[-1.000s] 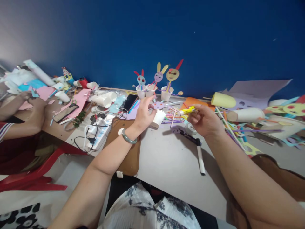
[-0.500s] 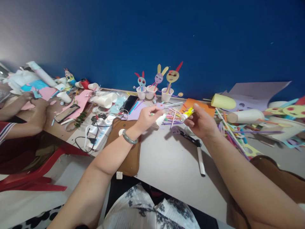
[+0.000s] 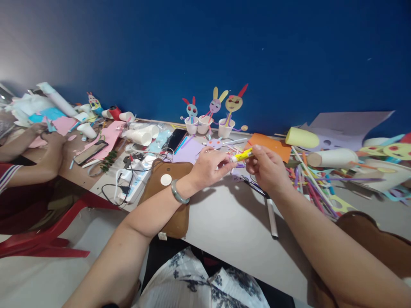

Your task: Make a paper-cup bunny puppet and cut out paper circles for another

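A yellow glue stick (image 3: 243,155) lies nearly level above the table, between my two hands. My right hand (image 3: 269,169) is closed around its right end. At the tube's white left end, the fingers of my left hand (image 3: 210,167) are closed; the white cap they pinch is mostly hidden by them. Below my right hand are scissors (image 3: 255,186) and a marker with a white barrel (image 3: 272,218). A lilac paper face (image 3: 214,142) lies just behind my left hand.
Three paper-faced figures stand in white cups (image 3: 204,124) by the blue wall. A brown pouch (image 3: 175,205) and a power strip (image 3: 136,182) lie left; paper tubes (image 3: 334,157) and coloured sticks lie right. Another person's hands (image 3: 53,139) work at far left.
My left hand has moved right with the white cap, up to the glue stick. My right hand has turned the stick more level and shifted slightly left.
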{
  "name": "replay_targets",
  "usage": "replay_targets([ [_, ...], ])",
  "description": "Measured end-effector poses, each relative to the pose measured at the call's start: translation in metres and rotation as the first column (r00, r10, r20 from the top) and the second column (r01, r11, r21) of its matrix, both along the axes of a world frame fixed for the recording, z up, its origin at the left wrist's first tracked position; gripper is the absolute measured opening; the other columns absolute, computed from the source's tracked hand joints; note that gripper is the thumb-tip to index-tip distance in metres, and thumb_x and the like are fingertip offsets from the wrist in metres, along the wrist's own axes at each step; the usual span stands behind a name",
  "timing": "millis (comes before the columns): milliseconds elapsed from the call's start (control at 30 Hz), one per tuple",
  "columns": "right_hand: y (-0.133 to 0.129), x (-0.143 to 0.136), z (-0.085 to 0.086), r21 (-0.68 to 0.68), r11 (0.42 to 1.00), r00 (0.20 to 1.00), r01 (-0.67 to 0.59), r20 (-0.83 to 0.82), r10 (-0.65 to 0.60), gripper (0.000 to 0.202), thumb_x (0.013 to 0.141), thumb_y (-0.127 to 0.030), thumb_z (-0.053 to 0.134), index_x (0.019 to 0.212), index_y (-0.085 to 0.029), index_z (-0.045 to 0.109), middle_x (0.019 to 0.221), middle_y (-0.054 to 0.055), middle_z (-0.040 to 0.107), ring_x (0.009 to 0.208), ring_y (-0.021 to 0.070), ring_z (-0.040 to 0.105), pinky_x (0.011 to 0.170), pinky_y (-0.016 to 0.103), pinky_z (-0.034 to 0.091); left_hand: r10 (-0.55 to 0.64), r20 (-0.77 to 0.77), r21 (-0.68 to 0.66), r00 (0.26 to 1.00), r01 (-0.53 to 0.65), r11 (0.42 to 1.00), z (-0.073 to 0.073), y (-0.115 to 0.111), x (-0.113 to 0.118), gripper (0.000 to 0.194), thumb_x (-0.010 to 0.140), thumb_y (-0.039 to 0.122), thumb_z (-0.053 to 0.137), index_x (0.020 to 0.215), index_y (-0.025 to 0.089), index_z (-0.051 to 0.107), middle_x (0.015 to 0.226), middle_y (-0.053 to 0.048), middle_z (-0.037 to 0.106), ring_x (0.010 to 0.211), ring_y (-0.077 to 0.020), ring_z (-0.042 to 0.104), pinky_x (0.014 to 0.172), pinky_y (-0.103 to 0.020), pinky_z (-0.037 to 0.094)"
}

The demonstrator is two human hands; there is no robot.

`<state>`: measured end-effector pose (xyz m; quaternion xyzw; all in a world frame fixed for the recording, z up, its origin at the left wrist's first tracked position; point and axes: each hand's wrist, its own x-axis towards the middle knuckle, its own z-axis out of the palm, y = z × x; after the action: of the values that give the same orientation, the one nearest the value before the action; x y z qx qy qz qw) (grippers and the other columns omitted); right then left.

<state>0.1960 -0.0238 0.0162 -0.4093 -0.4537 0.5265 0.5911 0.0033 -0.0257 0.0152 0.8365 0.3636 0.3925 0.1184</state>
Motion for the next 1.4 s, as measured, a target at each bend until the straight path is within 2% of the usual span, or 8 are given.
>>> replay_targets([
  [167, -0.002, 0.0, -0.001, 0.078, 0.997, 0.999, 0.008, 0.046, -0.011, 0.053, 0.07, -0.068, 0.085, 0.075, -0.019, 0.066, 0.058, -0.003, 0.056, 0.044, 0.0059, 0.044, 0.039, 0.019, 0.033, -0.044, 0.01, -0.005, 0.999, 0.044, 0.999, -0.001, 0.002, 0.0, 0.041, 0.106, 0.043, 0.041, 0.077, 0.021, 0.059, 0.076, -0.002, 0.066, 0.075, -0.0175, 0.059, 0.091, -0.037, 0.042],
  [433, -0.006, -0.006, 0.005, -0.056, 0.998, 1.0, -0.02, -0.017, 0.02, 0.048, 0.075, -0.061, 0.084, 0.073, -0.019, 0.062, 0.061, -0.002, 0.057, 0.044, 0.0048, 0.043, 0.038, 0.018, 0.032, -0.103, 0.311, -0.246, 0.945, 0.185, 0.951, 0.005, -0.001, 0.002, 0.037, 0.099, 0.044, 0.052, 0.07, 0.021, 0.053, 0.067, 0.0, 0.058, 0.07, -0.0157, 0.053, 0.079, -0.034, 0.046],
  [567, 0.001, -0.001, 0.006, -0.173, 0.983, 0.988, -0.054, -0.151, 0.028, 0.044, 0.078, -0.054, 0.083, 0.072, -0.02, 0.056, 0.061, -0.004, 0.055, 0.042, 0.0031, 0.034, 0.037, 0.017, 0.03, -0.004, 0.518, -0.452, 0.856, 0.278, 0.848, -0.002, 0.003, 0.003, 0.037, 0.094, 0.047, 0.059, 0.07, 0.019, 0.053, 0.068, 0.001, 0.057, 0.065, -0.0119, 0.052, 0.065, -0.027, 0.045],
  [733, 0.015, 0.018, 0.007, -0.208, 0.978, 0.957, 0.014, -0.282, -0.073, 0.039, 0.072, -0.043, 0.087, 0.071, -0.021, 0.054, 0.063, -0.004, 0.059, 0.044, 0.0029, 0.03, 0.038, 0.015, 0.031, 0.083, 0.571, -0.489, 0.817, 0.258, 0.833, -0.006, 0.011, 0.001, 0.039, 0.087, 0.051, 0.068, 0.07, 0.017, 0.058, 0.066, 0.002, 0.055, 0.064, -0.0102, 0.05, 0.062, -0.025, 0.043],
  [867, 0.009, 0.014, 0.011, -0.21, 0.976, 0.973, -0.054, -0.232, 0.004, 0.028, 0.071, -0.039, 0.085, 0.081, -0.02, 0.067, 0.077, 0.0, 0.07, 0.046, 0.0024, 0.034, 0.037, 0.016, 0.031, 0.015, 0.581, -0.443, 0.813, 0.301, 0.844, -0.005, 0.013, 0.002, 0.047, 0.078, 0.059, 0.078, 0.069, 0.015, 0.064, 0.07, -0.002, 0.065, 0.07, -0.0128, 0.057, 0.068, -0.028, 0.047],
  [1067, -0.009, -0.003, 0.015, -0.201, 0.967, 0.98, -0.154, -0.159, 0.123, 0.034, 0.067, -0.036, 0.088, 0.093, -0.019, 0.074, 0.091, 0.002, 0.075, 0.045, 0.0007, 0.039, 0.039, 0.016, 0.034, 0.029, 0.566, -0.475, 0.824, 0.297, 0.828, -0.006, 0.012, 0.002, 0.05, 0.067, 0.061, 0.087, 0.072, 0.015, 0.069, 0.072, -0.003, 0.069, 0.068, -0.0131, 0.06, 0.07, -0.03, 0.05],
  [1300, -0.001, 0.002, 0.009, -0.186, 0.974, 0.991, -0.126, -0.073, 0.114, 0.039, 0.06, -0.04, 0.09, 0.088, -0.017, 0.074, 0.083, 0.004, 0.075, 0.045, 0.0026, 0.042, 0.041, 0.018, 0.033, 0.092, 0.556, -0.486, 0.826, 0.234, 0.842, -0.001, 0.011, -0.002, 0.063, 0.082, 0.076, 0.065, 0.06, 0.018, 0.053, 0.059, 0.003, 0.052, 0.059, -0.0097, 0.048, 0.058, -0.026, 0.04],
  [1400, 0.01, 0.026, 0.014, -0.154, 0.987, 0.986, -0.049, 0.152, 0.072, 0.032, 0.064, -0.044, 0.084, 0.078, -0.019, 0.071, 0.073, 0.004, 0.071, 0.046, 0.0065, 0.043, 0.042, 0.022, 0.031, 0.081, 0.52, -0.474, 0.85, 0.208, 0.856, -0.004, 0.013, -0.002, 0.059, 0.083, 0.071, 0.066, 0.061, 0.018, 0.054, 0.06, 0.003, 0.052, 0.06, -0.0101, 0.048, 0.06, -0.026, 0.041],
])
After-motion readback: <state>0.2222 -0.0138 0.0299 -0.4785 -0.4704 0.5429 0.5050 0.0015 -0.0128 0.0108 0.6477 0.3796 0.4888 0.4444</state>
